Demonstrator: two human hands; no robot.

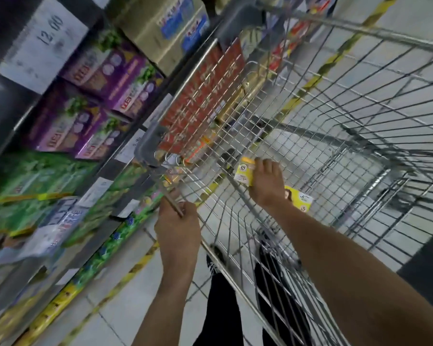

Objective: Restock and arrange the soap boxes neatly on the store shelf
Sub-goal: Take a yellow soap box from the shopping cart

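A wire shopping cart (335, 151) fills the middle and right of the head view. My left hand (178, 226) grips the cart's near rim wire. My right hand (266, 182) reaches down inside the cart and holds a yellow and white soap box (244, 172). A second yellow soap box (299, 199) lies on the cart floor just beside my right wrist. The store shelf (68, 126) stands to the left, stacked with purple boxes (98, 96) above and green packs (30, 186) below.
A red panel (203, 96) hangs on the cart's front wall. Cardboard cartons (160, 28) sit on the shelf top. Price labels (95, 191) line the shelf edges. Yellow floor tape (318, 73) runs along the tiled aisle. My dark trousers and shoes (220, 295) show under the cart.
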